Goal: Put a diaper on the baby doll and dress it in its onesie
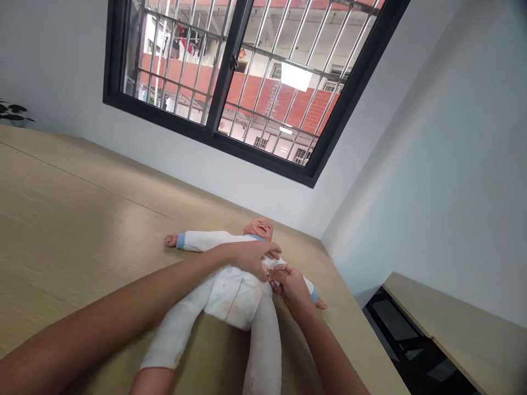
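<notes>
Thing: baby doll (247, 258), lying on its back, arms out, legs toward the person
Doll look: bare vinyl head (259, 229), smiling; white long-sleeved suit (206, 240) with light blue collar and cuffs; suit legs (263, 351) smudged and grubby
Diaper: diaper (233, 296) on the doll's hips, white with faint print, looks fastened at the waist
Place: tabletop (82, 230), wood-look; doll near the far edge, toward the right corner
Left hand: left hand (247, 259) over the doll's waist, fingers (269, 251) curled on the white cloth; grip unclear
Right hand: right hand (290, 288) at the doll's waist side, fingers (276, 272) pinched on a white fabric piece (274, 271); diaper tab or suit, cannot tell
Around: barred window (230, 71) above the far edge; potted plant (12, 111) past the left; second desk (444, 312) off to the right
</notes>
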{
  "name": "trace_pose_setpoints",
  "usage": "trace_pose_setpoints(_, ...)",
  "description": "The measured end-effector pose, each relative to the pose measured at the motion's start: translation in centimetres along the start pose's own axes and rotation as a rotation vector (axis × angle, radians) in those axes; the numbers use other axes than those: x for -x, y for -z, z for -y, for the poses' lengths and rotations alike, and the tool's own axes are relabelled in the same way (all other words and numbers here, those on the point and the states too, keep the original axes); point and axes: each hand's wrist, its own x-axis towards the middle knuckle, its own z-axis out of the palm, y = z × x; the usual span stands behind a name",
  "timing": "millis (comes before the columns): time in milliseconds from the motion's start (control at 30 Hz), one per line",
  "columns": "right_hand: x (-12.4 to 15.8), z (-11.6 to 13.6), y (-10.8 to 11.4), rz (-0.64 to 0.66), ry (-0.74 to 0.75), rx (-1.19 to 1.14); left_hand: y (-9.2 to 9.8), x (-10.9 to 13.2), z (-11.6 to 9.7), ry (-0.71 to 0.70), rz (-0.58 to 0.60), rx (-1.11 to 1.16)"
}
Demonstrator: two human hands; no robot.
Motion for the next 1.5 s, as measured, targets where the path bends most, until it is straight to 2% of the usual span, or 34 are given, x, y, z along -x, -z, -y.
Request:
trace_pose_setpoints(67, 0.2, 0.3, 0.2, 0.004, -0.019, -0.020, 1.0, 0.6, 0.3, 0.009, -0.005, -0.088)
trace_pose_setpoints(133, 0.4, 0.6, 0.3, 0.009, -0.025, -0.035, 1.1, 1.0, 0.5, 0.022, 0.011, -0.164)
trace_pose_setpoints(300, 0.6, 1.8, 0.7, -0.017, -0.003, -0.031, -0.8, 0.6, 0.5, 0.071, 0.000, -0.307)
trace_pose_setpoints(467, 0.4, 2.1, 0.1, -0.018, 0.026, 0.017, -1.7, 0.2, 0.5, 0.084, -0.056, -0.320)
trace_pose_setpoints(800, -0.5, 1.3, -1.6, -0.064, 0.148, 0.115, -1.4, 0.2, -0.9, 0.115, -0.074, -0.329)
trace_pose_setpoints(967, -0.3, 0.8, -2.5, -0.051, 0.146, 0.153, -1.6, 0.1, -1.2, 0.153, -0.082, -0.327)
trace_pose_setpoints(1133, 0.8, 1.8, -2.5, 0.025, 0.087, 0.123, -1.9, -0.4, -0.5, 0.146, -0.124, -0.302)
trace_pose_setpoints(1233, 1.4, 2.4, -2.0, 0.054, 0.070, 0.125, -0.8, -0.3, 0.4, 0.070, -0.061, -0.187)
trace_pose_setpoints(1333, 1.3, 2.5, -1.6, 0.068, 0.090, 0.158, 1.6, 0.6, 1.7, -0.037, 0.042, 0.007)
trace_pose_setpoints(1433, 0.8, 2.0, -1.4, 0.068, 0.138, 0.209, 4.0, 1.9, 3.1, 0.013, 0.090, 0.129)
trace_pose_setpoints(1500, 0.6, 1.6, -1.5, 0.043, 0.234, 0.295, 5.1, 2.7, 4.2, 0.077, 0.079, 0.192)
